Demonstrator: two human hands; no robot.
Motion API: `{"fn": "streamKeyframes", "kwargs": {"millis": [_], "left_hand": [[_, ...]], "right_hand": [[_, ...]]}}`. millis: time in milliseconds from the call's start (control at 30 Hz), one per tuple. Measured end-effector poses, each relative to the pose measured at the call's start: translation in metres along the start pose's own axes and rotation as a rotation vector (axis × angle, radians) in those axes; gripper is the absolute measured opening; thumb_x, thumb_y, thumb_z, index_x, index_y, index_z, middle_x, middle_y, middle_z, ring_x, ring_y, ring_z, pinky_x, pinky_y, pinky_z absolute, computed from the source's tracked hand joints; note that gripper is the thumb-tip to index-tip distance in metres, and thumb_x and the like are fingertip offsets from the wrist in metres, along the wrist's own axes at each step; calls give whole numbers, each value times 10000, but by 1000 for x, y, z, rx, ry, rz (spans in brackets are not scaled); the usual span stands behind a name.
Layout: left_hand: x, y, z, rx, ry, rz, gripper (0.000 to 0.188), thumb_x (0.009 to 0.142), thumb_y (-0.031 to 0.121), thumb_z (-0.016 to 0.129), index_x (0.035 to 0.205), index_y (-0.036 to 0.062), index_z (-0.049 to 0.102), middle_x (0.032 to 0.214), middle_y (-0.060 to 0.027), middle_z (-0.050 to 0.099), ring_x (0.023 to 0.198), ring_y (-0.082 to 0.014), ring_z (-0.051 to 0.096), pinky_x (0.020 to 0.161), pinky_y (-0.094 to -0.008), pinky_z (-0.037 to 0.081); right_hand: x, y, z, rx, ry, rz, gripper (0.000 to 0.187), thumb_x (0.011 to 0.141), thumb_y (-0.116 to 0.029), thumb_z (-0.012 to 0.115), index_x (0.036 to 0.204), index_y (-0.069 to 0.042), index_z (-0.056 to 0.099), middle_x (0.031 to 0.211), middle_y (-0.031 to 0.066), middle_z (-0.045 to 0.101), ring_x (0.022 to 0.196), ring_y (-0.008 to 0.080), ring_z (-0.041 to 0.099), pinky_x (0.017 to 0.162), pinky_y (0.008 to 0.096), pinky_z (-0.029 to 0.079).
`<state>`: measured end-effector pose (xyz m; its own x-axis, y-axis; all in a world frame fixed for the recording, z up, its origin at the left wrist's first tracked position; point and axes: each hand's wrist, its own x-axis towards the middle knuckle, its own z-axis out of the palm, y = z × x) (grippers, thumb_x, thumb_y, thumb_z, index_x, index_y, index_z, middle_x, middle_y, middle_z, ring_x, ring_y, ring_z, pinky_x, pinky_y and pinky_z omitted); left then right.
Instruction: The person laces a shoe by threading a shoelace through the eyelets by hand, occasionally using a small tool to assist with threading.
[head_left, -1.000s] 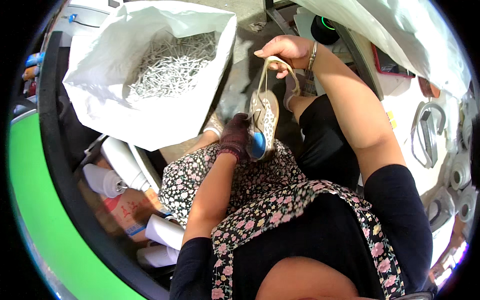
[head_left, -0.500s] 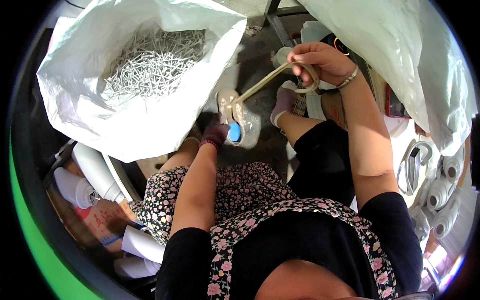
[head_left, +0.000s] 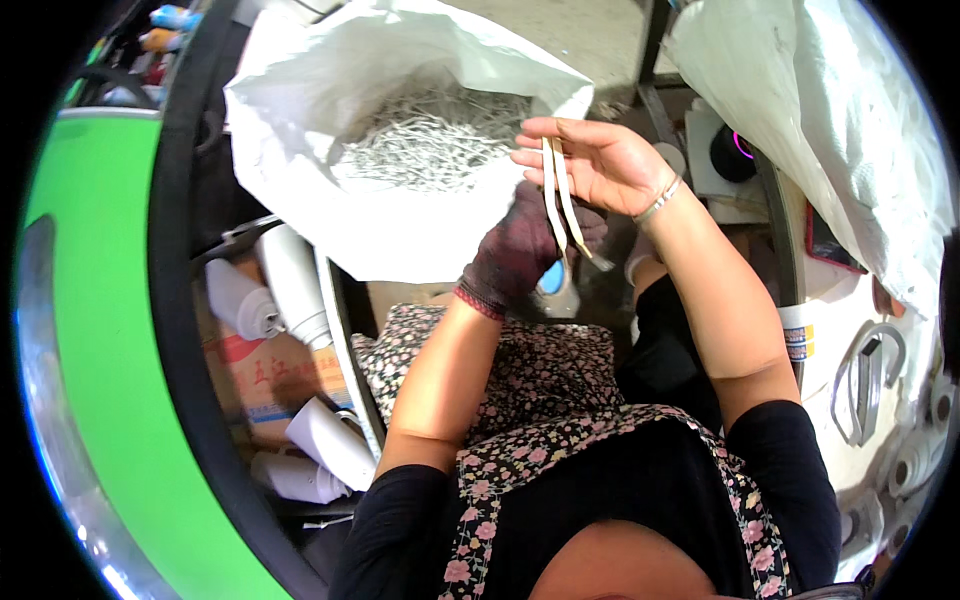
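Note:
My left hand [head_left: 512,250] wears a dark maroon glove and is closed on a see-through, sandal-like item with a blue patch [head_left: 551,278]; much of the item is hidden under the glove. My bare right hand [head_left: 610,165], a silver bracelet at its wrist, holds a beige strap [head_left: 565,205] at its top, near the thumb. Two lengths of the strap hang over the fingers toward the gloved hand. Just beyond both hands is a white sack [head_left: 300,190] with many grey nails [head_left: 430,140] in it.
White bottles [head_left: 235,300] and a printed carton [head_left: 280,380] lie at the left, beside a dark-edged green panel [head_left: 100,300]. Another white sack [head_left: 810,120] hangs at the right. Below it are a red-edged phone [head_left: 832,238], a grey handle-like part [head_left: 865,385] and several white rolls [head_left: 910,465].
My hands have come close together, the left having risen and moved right with the item. The strap, stretched out before, now hangs doubled. The whole view has shifted toward the left.

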<state>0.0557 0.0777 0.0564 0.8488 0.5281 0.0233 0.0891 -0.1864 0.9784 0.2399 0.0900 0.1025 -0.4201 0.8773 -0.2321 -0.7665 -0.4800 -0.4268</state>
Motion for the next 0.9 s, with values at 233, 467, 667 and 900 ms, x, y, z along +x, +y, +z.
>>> {"fn": "streamKeyframes", "kwargs": {"millis": [233,467,667,900], "left_hand": [[-59,64,-6,-88,176,-129,193,889,86,553,1062,18,606,1000,-102,669,944,-233,651,864,-366,520],[-50,102,19,-419,283,-254,260,921,98,513,1159,6,562,878,-107,632,759,-189,661,664,-320,556],[-70,124,35,-120,387,-48,287,889,106,537,1162,24,568,822,-78,616,680,-163,653,574,-280,523],[-56,141,43,-138,415,-102,173,909,153,543,1042,55,593,805,-66,614,620,-158,623,560,-291,518]], "right_hand": [[9,38,36,-117,-130,-17,398,949,-194,514,1268,45,496,1222,148,559,1164,277,540,986,386,452],[-20,21,-6,-1120,-3,-159,353,982,-295,475,1121,-13,635,877,2,628,749,90,547,673,229,427],[-36,38,-4,-1333,-67,-226,342,992,-282,475,872,16,593,730,-22,518,715,78,445,672,245,395],[-59,24,35,-1168,-322,-580,328,930,-245,543,1090,31,619,1020,41,600,945,119,529,876,273,409]]}}
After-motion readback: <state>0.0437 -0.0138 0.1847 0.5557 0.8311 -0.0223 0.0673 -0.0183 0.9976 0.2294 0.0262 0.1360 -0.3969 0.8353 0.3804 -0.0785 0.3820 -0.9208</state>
